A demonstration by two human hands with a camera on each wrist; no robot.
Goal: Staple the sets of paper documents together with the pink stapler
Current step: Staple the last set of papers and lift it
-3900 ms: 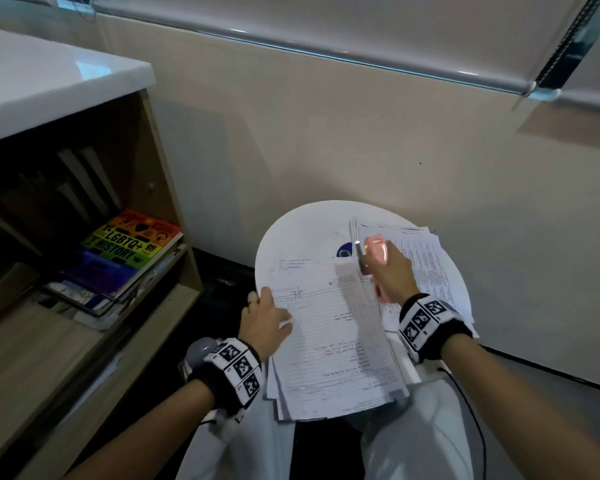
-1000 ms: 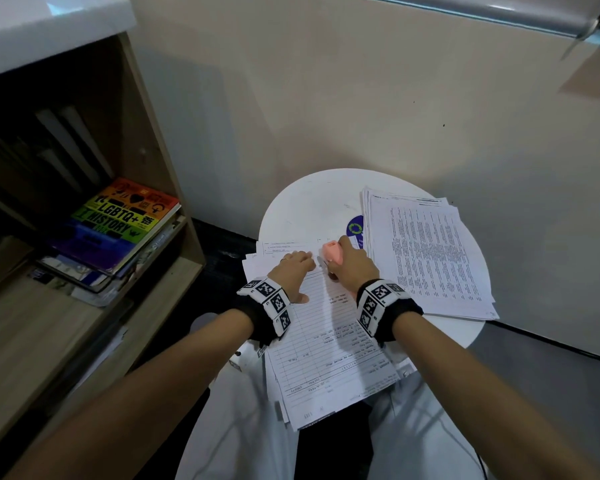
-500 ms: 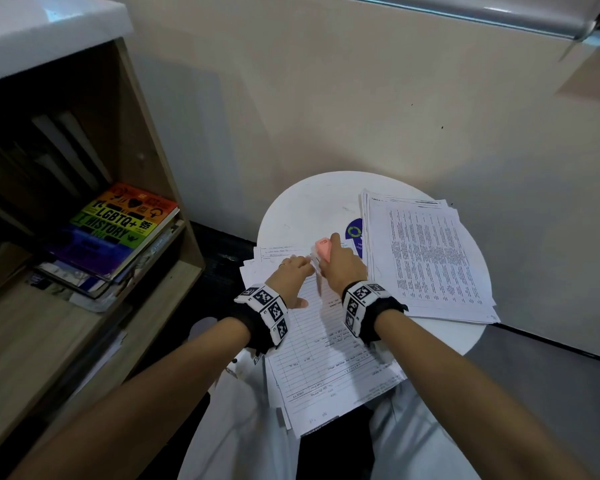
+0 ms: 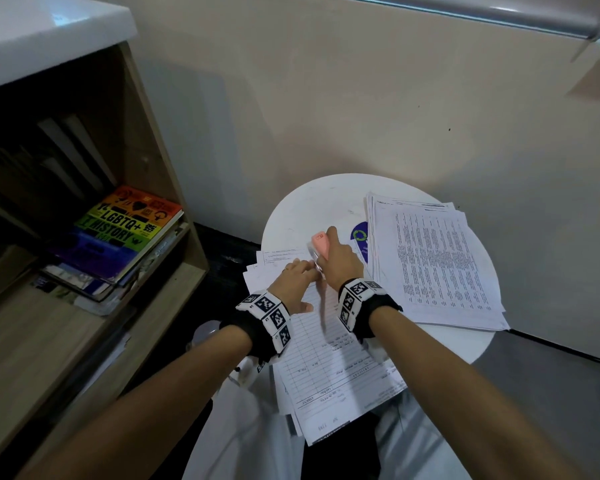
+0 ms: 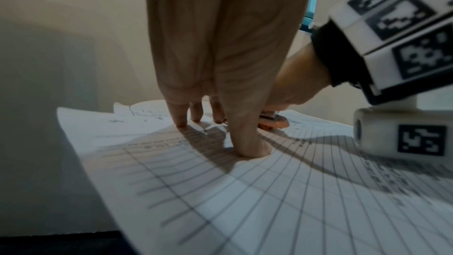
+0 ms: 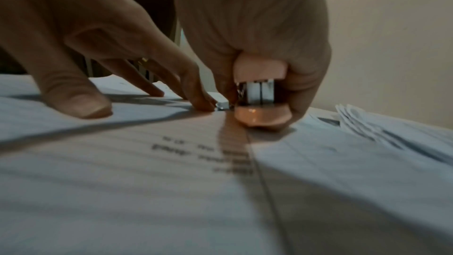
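Observation:
My right hand (image 4: 340, 263) grips the pink stapler (image 4: 321, 244) over the far edge of a set of ruled paper forms (image 4: 326, 358) that hangs from the small round white table (image 4: 302, 206) onto my lap. The stapler (image 6: 261, 94) stands between my thumb and fingers, its base on the sheet. My left hand (image 4: 293, 280) presses the same forms flat with straight fingers (image 5: 181, 115) just left of the stapler (image 5: 273, 122). A second stack of printed papers (image 4: 433, 261) lies on the table's right half.
A wooden bookshelf (image 4: 146, 140) stands at the left, with a rainbow-covered book (image 4: 118, 230) on a pile. A beige wall (image 4: 361, 98) runs close behind the table. A blue and green sticker (image 4: 360, 237) shows on the tabletop between stapler and stack.
My right hand brought the stapler from above the right stack to the top edge of the forms. My left hand slid from the forms' left edge up beside it.

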